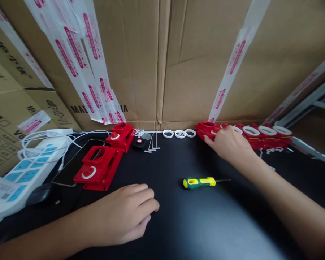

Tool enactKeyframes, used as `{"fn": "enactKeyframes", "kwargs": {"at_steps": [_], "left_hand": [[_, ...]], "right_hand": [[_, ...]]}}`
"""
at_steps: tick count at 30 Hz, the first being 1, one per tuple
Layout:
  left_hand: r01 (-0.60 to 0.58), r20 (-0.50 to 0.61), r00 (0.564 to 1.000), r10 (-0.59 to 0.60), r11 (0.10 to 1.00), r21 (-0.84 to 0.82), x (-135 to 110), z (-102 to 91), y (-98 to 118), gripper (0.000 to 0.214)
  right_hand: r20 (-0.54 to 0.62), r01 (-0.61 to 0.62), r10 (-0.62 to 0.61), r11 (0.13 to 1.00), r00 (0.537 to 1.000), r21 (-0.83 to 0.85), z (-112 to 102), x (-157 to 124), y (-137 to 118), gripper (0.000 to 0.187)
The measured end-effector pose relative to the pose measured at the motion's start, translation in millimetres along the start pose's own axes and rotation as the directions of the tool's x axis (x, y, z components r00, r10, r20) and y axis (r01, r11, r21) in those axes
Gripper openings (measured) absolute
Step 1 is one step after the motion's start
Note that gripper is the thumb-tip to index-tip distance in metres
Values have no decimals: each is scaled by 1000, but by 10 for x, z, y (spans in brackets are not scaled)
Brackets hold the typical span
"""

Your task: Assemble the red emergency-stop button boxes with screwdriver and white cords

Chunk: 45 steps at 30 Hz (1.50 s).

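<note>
The right grip (231,142) touches the red block (204,127) at the counter's (157,168) back, beside the white rings (180,134), the left grip (127,213) lies loosely curled left of the screwdriver (200,182), and whether either pinches anything cannot be told.

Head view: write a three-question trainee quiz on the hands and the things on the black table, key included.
1. True or false: the yellow-and-green-handled screwdriver lies on the flat black table.
2. Which touches a red box-shaped part at the back of the table?
A. left hand
B. right hand
C. neither
3. How many loose, round white rings lie in a row just left of that part?

Key: 1 true; 2 B; 3 three.
</note>
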<state>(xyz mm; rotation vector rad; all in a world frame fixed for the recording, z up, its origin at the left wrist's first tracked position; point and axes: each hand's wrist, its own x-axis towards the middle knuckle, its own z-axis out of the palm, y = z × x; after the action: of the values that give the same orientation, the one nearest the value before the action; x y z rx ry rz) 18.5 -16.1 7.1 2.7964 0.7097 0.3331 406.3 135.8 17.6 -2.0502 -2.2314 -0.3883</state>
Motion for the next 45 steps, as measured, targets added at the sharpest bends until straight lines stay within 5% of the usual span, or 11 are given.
{"fn": "enactKeyframes", "kwargs": {"at_steps": [5,12,23,31,39,45], "left_hand": [[10,5,1000,-10,1000,-10,4,5,2,20],[24,6,1000,-24,999,-37,-2,0,1,22],[33,26,999,-32,999,-43,-6,4,3,24],[57,44,998,-54,996,-67,3,-13,16,25],[76,56,996,-71,993,-91,-5,-20,9,25],[84,65,995,-78,991,-101,11,-27,24,25]], "right_hand": [[119,-137,148,986,982,-90,-62,-47,-146,40],[34,-259,262,963,964,-71,-230,-104,-244,81],[-29,-198,198,980,980,-7,-108,-182,27,72],[-15,-41,40,996,999,-80,-181,-355,216,101],[42,159,-156,982,987,-105,-196,-246,406,50],[25,199,-198,975,980,-97,-114,-136,473,39]]}}
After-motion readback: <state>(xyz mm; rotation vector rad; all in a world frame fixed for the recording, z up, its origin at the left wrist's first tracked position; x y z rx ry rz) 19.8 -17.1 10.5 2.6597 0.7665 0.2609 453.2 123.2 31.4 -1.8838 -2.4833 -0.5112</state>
